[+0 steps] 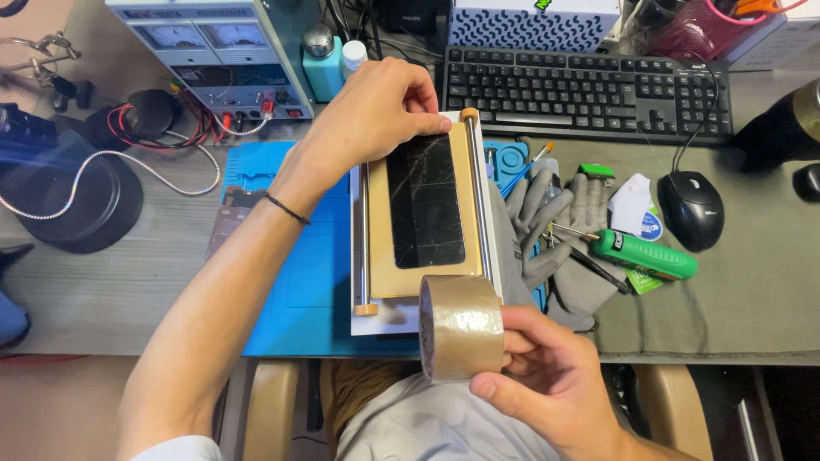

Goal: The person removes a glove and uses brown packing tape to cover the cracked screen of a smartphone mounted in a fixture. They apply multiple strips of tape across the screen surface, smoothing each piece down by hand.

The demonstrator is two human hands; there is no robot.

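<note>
Glossy brown tape roll in right hand; left hand presses cracked glass phone.

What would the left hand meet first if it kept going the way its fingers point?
Probably the black keyboard. The left hand points up and right over the cracked phone, past the rod's wooden end; heights are unclear.

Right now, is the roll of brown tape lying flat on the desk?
No. The right hand holds the roll of brown tape upright in the air at the desk's near edge, just in front of the cracked phone.
</note>
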